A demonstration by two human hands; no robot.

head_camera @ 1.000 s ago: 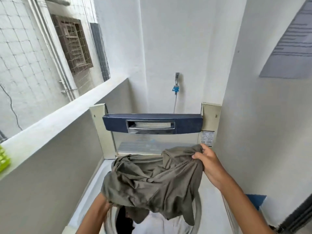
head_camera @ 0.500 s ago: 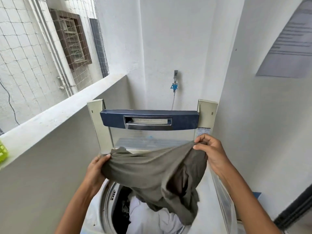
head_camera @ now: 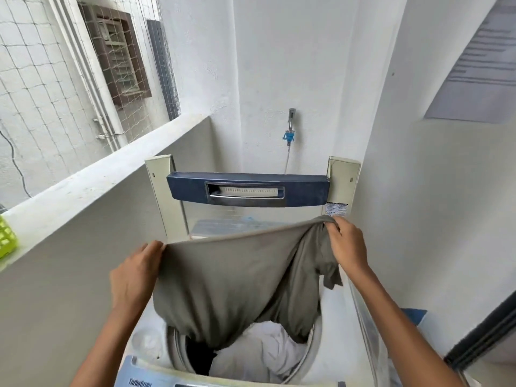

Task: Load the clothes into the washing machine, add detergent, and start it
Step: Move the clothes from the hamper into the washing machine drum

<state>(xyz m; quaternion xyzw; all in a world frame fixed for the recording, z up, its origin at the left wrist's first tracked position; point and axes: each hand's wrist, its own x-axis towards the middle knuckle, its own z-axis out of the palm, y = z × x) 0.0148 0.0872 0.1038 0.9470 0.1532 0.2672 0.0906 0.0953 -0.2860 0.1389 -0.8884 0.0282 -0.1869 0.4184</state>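
Note:
A grey-olive garment (head_camera: 231,280) is stretched out above the open top-loading washing machine (head_camera: 145,342). My left hand (head_camera: 134,277) grips its left edge and my right hand (head_camera: 346,244) pinches its right corner, higher and further back. The cloth's lower end hangs into the drum (head_camera: 304,361), where a white garment (head_camera: 265,353) and something dark lie. The machine's lid (head_camera: 245,188), with a blue handle bar, stands upright behind the cloth.
A low white wall (head_camera: 92,185) runs along the left, with a green basket (head_camera: 7,241) on its ledge. A water tap (head_camera: 290,129) with a hose sits on the back wall. A white wall closes the right side, with a dark door frame (head_camera: 485,339) at lower right.
The bunched garment has been pulled out flat between my hands. My left hand came up from under the cloth to grip its left edge, and the camera tilted down toward the drum.

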